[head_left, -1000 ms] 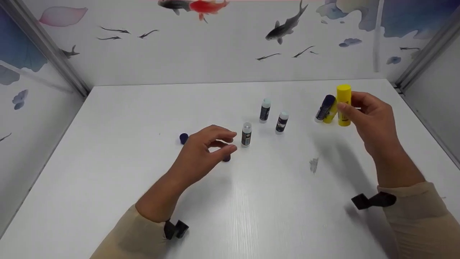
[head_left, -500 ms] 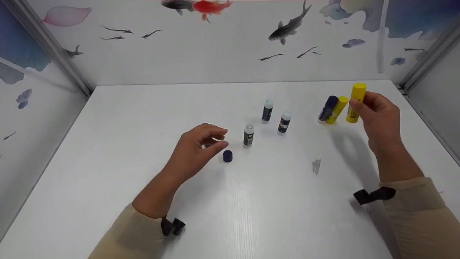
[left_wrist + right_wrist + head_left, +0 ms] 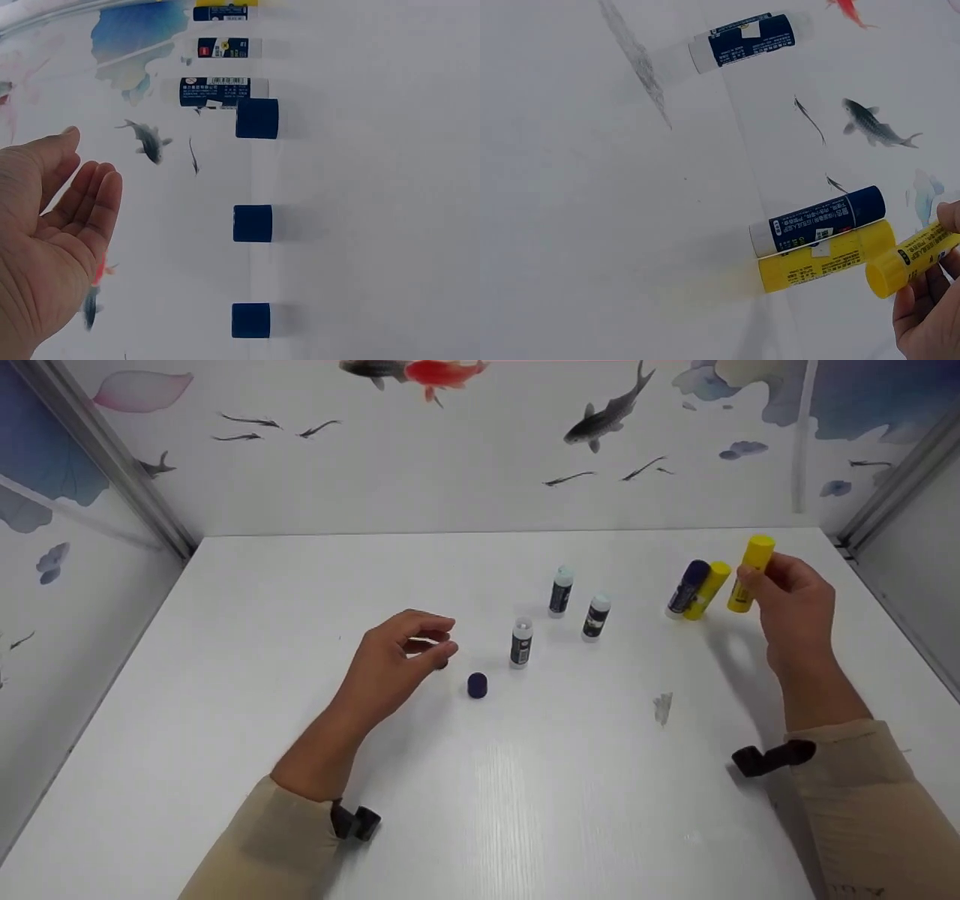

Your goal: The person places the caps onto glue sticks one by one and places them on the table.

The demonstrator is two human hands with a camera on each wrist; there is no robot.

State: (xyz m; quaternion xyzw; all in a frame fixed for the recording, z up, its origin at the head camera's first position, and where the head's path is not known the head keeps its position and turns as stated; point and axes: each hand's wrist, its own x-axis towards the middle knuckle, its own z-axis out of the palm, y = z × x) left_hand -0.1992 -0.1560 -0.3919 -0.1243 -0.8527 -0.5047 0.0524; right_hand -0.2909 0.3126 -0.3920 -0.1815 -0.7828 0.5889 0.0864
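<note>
Pinching a yellow glue stick (image 3: 751, 572) at two o'clock in the head view, the right hand's (image 3: 801, 604) fingers close about mid-barrel; the left hand's (image 3: 386, 671) fingers, near eight o'clock, curve around nothing, a narrow gap showing. The stick is probably light, stiff and a little slick, best held round that middle. At its nine o'clock stand a navy-capped tube (image 3: 688, 587) and second yellow stick (image 3: 707, 591), side by side; farther that way, three pale-topped tubes (image 3: 560, 594) on the surface (image 3: 570, 795).

My left hand (image 3: 390, 660) hangs with its fingers (image 3: 105, 202) loosely bent, the thumb (image 3: 60, 150) apart from them. My right arm (image 3: 825, 690) reaches farther forward, and my right hand (image 3: 801, 607) grips between thumb and bent fingers.
</note>
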